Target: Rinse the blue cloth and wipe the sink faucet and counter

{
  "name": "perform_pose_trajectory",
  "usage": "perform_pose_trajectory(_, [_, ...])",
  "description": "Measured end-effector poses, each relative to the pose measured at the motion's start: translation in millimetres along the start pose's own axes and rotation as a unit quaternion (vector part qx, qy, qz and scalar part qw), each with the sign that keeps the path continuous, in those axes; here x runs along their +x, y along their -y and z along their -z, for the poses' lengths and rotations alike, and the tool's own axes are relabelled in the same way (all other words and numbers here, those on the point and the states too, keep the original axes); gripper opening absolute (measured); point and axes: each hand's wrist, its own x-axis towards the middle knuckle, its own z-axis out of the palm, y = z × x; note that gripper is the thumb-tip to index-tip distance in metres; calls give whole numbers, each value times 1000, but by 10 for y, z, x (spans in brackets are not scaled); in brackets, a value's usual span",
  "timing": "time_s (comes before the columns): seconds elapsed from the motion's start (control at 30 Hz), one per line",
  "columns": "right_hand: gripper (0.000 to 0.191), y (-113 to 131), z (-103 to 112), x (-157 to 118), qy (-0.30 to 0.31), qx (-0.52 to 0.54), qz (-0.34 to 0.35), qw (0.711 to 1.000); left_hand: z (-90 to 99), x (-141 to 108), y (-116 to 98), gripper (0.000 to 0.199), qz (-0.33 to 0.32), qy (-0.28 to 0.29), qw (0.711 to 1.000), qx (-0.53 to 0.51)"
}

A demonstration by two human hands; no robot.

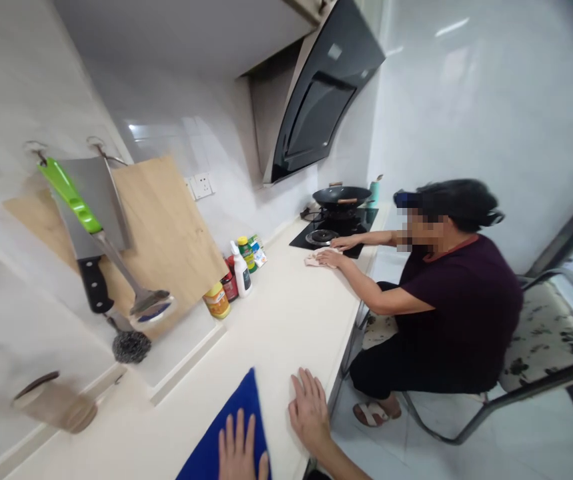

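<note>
A blue cloth (216, 433) lies on the pale countertop (286, 307) at the bottom of the view, one corner pointing away from me. My left hand (239, 450) rests flat on this cloth with its fingers spread. To the right of the cloth, my right hand (309, 410) lies on the bare counter near its front edge, fingers stretched out and holding nothing. The two hands are apart.
A seated person (456, 313) has both hands by a light cloth (316, 259) near the stove (356, 233), which holds a wok (341, 195). Bottles (242, 270) and jars stand along the wall. A cup (56, 403) is at left, below hanging utensils and cutting boards (166, 233).
</note>
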Motion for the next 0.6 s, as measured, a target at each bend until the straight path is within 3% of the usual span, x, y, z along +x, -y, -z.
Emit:
perform_pose_trajectory(0.07, [52,2,58,4,1,5,4,1000,-56,87,-183,70,-55,31,998,-6])
perform_pose_trajectory(0.17, [48,13,126,5,4,21,1,1000,-4,171,-351,75,-80,54,995,-21])
perform_pose_trajectory(0.33, [47,41,165,-1,-12,46,-3,999,188,96,-416,68,-96,68,993,-11])
perform_pose_trajectory(0.43, [46,59,148,7,-30,57,-6,998,157,-73,-397,69,-118,43,992,10])
perform_pose_trajectory(0.6, [47,66,80,10,-54,66,-12,996,-144,-354,-250,75,-132,-53,990,18])
